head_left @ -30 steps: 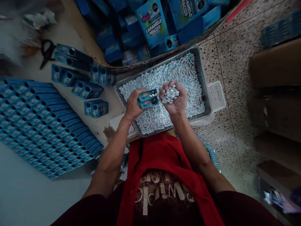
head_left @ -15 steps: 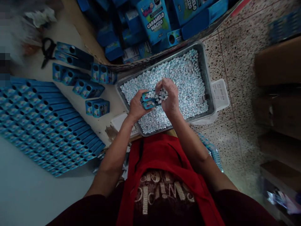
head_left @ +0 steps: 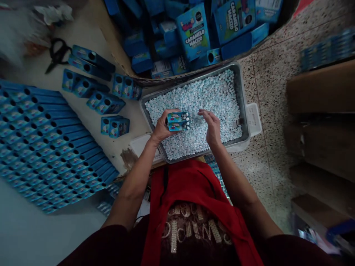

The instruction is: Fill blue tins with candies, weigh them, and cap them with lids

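The left hand [head_left: 161, 127] is gripping two boxes [head_left: 176, 117] above the tray [head_left: 244, 85], their printed ends pointing lengthwise toward the right hand [head_left: 213, 127], which is hovering apart, over the candies [head_left: 188, 144], fingers loosely extended, holding nothing visible.

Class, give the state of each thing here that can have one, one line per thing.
Two small blue cardboard boxes, held side by side, white candies at their openings
Bare left hand, closed around them
Bare right hand, loosely open, apart from them
Grey rectangular metal tray, loaded with white and pale-blue candies
Large brown cardboard carton, open-topped, holding blue printed packages
Black scissors, lying down, blade opening unclear
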### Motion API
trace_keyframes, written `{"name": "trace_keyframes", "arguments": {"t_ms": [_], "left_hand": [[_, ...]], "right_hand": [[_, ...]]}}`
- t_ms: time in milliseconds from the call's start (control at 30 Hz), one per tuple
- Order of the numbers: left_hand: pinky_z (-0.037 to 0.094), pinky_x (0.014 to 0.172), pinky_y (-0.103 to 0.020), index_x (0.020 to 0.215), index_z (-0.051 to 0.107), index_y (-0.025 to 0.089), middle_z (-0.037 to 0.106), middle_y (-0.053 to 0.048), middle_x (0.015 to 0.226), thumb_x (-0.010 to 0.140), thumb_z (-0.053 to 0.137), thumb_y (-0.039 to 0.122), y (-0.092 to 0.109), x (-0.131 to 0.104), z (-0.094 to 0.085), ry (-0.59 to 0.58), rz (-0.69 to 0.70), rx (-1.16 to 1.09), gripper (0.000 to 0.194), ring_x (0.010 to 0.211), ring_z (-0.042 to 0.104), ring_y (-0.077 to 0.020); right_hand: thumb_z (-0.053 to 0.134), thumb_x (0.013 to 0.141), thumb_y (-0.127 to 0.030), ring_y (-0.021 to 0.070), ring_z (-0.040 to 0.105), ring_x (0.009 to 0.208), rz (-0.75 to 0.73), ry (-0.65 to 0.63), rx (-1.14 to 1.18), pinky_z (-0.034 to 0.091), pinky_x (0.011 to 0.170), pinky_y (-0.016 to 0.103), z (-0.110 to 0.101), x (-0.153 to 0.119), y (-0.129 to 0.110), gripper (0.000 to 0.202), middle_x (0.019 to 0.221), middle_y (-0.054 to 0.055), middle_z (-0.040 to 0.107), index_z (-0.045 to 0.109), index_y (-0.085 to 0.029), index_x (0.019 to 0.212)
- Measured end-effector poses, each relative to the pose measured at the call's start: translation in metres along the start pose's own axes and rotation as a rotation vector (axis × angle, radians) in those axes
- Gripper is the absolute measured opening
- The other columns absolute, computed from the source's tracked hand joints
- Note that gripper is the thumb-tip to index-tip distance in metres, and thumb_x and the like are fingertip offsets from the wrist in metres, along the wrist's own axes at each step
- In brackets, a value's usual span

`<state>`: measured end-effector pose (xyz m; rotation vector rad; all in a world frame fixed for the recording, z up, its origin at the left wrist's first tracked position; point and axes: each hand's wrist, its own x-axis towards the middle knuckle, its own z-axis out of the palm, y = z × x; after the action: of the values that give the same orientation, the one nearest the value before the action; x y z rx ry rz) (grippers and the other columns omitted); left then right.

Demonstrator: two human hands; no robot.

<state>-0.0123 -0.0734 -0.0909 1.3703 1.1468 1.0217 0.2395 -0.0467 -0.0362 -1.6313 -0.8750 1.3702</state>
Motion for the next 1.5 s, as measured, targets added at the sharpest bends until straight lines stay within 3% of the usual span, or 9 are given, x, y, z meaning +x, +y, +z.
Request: {"name": "trace_keyframes", "arguments": {"t_ms": [267,467,700,900,1000,1133,1333,1400,1500], "left_hand": [[0.069,0.113,-0.057,0.146,0.057,0.032,0.079,-0.018,0.154,0.068,0.106,0.087,0.005,-0.016,-0.033,0.092,-0.123,-0.053,0.107,0.144,0.081,-0.04],[0.07,0.106,-0.047,0.147,0.062,0.027,0.082,-0.013,0.139,0.08,0.103,0.08,0.037,-0.019,-0.066,0.219,-0.151,0.245,0.095,0.122,0.085,-0.0337],[0.065,0.123,-0.054,0.145,0.057,0.028,0.075,-0.013,0.146,0.07,0.111,0.068,0.057,-0.092,-0.192,0.664,-0.156,0.525,0.1,0.135,0.079,-0.0365],[0.063,0.127,-0.066,0.154,0.032,0.035,0.065,-0.015,0.156,0.078,0.102,0.046,-0.009,-0.097,-0.268,1.185,-0.334,0.505,0.104,0.148,0.074,-0.0363],[0.059,0.129,-0.073,0.148,0.031,0.038,0.063,-0.014,0.155,0.071,0.099,0.045,-0.045,-0.072,-0.273,1.303,-0.365,0.383,0.103,0.152,0.07,-0.04],[0.056,0.13,-0.077,0.149,0.037,0.039,0.066,-0.012,0.153,0.064,0.099,0.055,-0.06,-0.066,-0.27,1.166,-0.446,0.247,0.107,0.153,0.068,-0.0435],[0.048,0.137,-0.079,0.15,0.046,0.049,0.068,0.004,0.149,0.076,0.098,0.067,0.008,-0.078,-0.252,1.209,-0.317,0.265,0.092,0.153,0.066,-0.0377],[0.056,0.131,-0.072,0.139,0.062,0.038,0.071,-0.003,0.147,0.094,0.091,0.06,0.044,-0.039,-0.238,1.262,-0.155,0.546,0.058,0.145,0.069,-0.0364],[0.056,0.128,-0.071,0.117,0.075,0.026,0.078,-0.01,0.124,0.103,0.084,0.047,0.082,0.077,-0.206,0.976,0.205,0.769,0.026,0.13,0.072,-0.0387]], "right_hand": [[0.084,0.078,-0.07,0.0244,0.07,0.102,0.091,0.084,-0.143,0.055,0.104,0.043,-0.005,0.016,0.005,0.048,0.096,0.003,0.078,0.077,-0.025,0.094],[0.087,0.084,-0.064,0.0229,0.067,0.093,0.004,-0.1,-0.156,0.056,0.096,0.04,0.025,0.0,-0.002,0.042,0.091,0.002,0.075,0.078,-0.025,0.093],[0.085,0.08,-0.063,0.0312,0.073,0.103,-0.115,0.139,-0.296,0.06,0.1,0.052,0.012,0.02,0.006,0.042,0.103,0.009,0.078,0.08,-0.025,0.098],[0.083,0.093,-0.059,0.0392,0.072,0.134,-0.47,0.199,-0.503,0.062,0.11,0.061,0.016,0.009,-0.026,0.044,0.135,0.015,0.076,0.076,-0.028,0.123],[0.077,0.102,-0.053,0.0397,0.07,0.139,-0.659,0.196,-0.65,0.057,0.122,0.067,0.03,0.014,-0.06,0.032,0.139,0.016,0.074,0.075,-0.028,0.123],[0.071,0.107,-0.046,0.0399,0.068,0.139,-0.787,0.164,-0.856,0.052,0.127,0.066,0.036,0.055,-0.112,0.025,0.142,0.017,0.075,0.076,-0.028,0.123],[0.066,0.116,-0.057,0.0452,0.063,0.143,-0.669,0.129,-1.161,0.04,0.127,0.071,0.051,0.139,-0.166,0.049,0.135,0.023,0.08,0.074,-0.015,0.14],[0.066,0.116,-0.07,0.0474,0.062,0.144,-0.623,0.123,-1.193,0.036,0.128,0.073,0.068,0.16,-0.165,0.063,0.128,0.026,0.079,0.074,-0.009,0.129],[0.092,0.097,-0.074,0.0508,0.062,0.141,-0.558,0.117,-1.177,0.035,0.129,0.078,0.092,0.179,-0.149,0.076,0.119,0.027,0.079,0.073,-0.007,0.127]]}}
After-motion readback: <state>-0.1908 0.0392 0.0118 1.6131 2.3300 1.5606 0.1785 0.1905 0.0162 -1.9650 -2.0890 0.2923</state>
